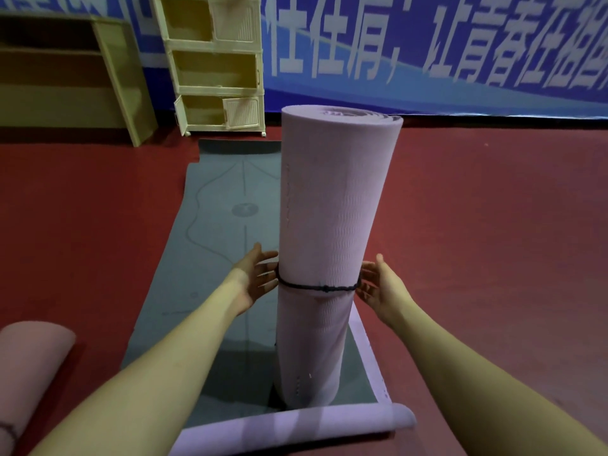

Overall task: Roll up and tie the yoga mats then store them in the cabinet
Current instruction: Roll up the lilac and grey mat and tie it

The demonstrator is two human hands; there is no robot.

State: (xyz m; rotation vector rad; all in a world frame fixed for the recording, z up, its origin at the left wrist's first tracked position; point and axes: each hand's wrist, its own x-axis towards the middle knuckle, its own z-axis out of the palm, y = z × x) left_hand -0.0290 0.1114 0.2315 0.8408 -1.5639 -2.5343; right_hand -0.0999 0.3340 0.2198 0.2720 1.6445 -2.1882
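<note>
A rolled lilac yoga mat (329, 205) stands upright on a flat grey mat (217, 238). A black cord (316, 287) is tied round its lower half. My left hand (255, 278) is open beside the roll's left side, fingertips at the cord. My right hand (383, 286) is open at the roll's right side, fingers spread next to the cord. The near end of the grey mat is curled over, showing its lilac underside (296, 426). A rolled pink mat (29, 366) with a dark tie lies at the lower left.
A cream plastic cabinet (217, 65) with open compartments stands against the blue banner wall (460, 54). A wooden shelf unit (72, 74) is to its left. Red floor (493, 241) surrounds the mats.
</note>
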